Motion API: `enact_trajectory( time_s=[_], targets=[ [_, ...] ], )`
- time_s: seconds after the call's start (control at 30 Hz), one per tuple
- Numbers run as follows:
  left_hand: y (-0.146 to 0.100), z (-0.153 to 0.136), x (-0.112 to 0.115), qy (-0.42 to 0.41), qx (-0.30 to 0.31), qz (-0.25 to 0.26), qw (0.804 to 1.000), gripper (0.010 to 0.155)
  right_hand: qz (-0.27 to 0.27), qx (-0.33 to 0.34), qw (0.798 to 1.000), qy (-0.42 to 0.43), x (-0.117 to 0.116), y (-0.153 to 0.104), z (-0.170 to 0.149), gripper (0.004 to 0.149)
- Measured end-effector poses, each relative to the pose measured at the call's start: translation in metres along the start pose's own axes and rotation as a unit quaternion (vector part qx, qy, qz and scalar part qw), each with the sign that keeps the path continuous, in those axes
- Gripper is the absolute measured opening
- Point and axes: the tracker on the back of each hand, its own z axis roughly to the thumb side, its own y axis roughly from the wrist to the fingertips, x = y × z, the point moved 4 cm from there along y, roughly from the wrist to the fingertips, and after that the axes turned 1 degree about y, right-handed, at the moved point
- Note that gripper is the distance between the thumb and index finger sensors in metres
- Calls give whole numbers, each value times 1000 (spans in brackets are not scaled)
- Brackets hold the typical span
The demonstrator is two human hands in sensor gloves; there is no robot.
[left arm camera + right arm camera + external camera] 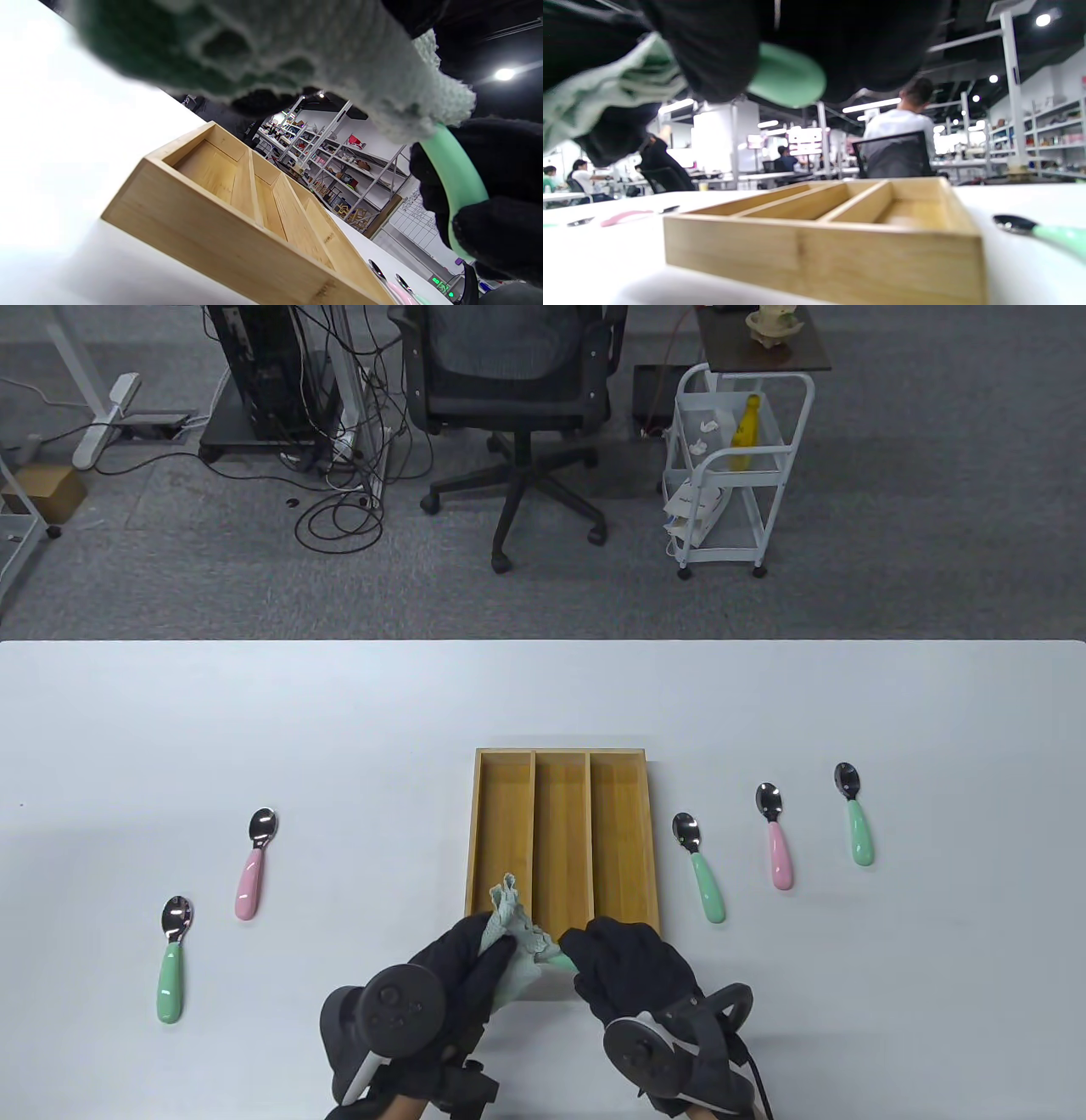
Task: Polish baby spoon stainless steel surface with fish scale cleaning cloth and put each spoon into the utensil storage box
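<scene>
My left hand grips the pale green cleaning cloth, bunched around the bowl end of a green-handled spoon. My right hand holds that spoon by its green handle; the steel bowl is hidden inside the cloth. Both hands hover over the near end of the bamboo storage box, whose three compartments show no spoons. On the table lie a green spoon and a pink spoon to the left, and a green spoon, a pink spoon and a green spoon to the right.
The white table stretches wide on both sides of the box. Beyond its far edge stand an office chair and a white trolley. People sit at desks in the background of the right wrist view.
</scene>
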Motion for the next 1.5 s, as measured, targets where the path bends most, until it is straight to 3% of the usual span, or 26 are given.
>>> enact_trajectory(
  time_s=[0.4,0.63,1.0,1.17,1.5],
  targets=[
    [-1,-6,-11,41,24,25,999,47,-8,-26,999,-19,6,0,-14,51],
    [5,-31,-20,-13,-21,22,999,46,-15,-59,997,-37,7,1,-23,51],
    [9,-29,-25,13,-19,24,999,46,-19,-119,991,-65,9,8,-31,53],
    [9,-23,-22,25,-9,21,999,46,-21,-141,985,-97,12,20,-33,52],
    [7,-21,-22,18,-1,25,1000,46,22,-221,973,-62,-2,56,-54,53]
  ],
)
